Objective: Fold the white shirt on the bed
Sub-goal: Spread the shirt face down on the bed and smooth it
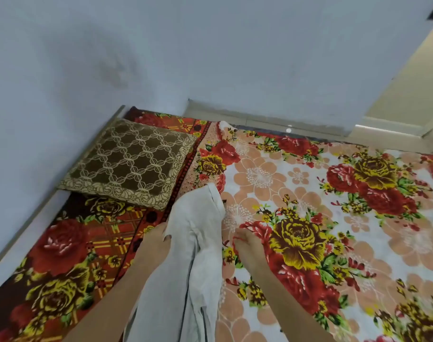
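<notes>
On the bed (297, 183), near its middle, the white shirt (193, 243) hangs bunched in a long, crumpled column that runs from the near edge of the view up toward the far side. It sits over the seam where two covers meet: a dark red floral blanket (62, 255) on the left and a pale floral sheet (309, 193) with peach flowers and red and yellow roses on the right.

The left hand (158, 236) grips the shirt's left edge, its fingers closed on the cloth just below the upper end. The right hand (245, 239) is just right of the shirt, fingers curled together; whether it pinches a fold of the shirt or only touches the sheet, I cannot tell, since the fingertips are blurred. Both forearms reach in from the near edge, one on each side of the garment.

Far left, a brown cushion (129, 164) with a pale lattice pattern lies on the dark blanket against the bluish wall (210, 50), well apart from the shirt's top end.
</notes>
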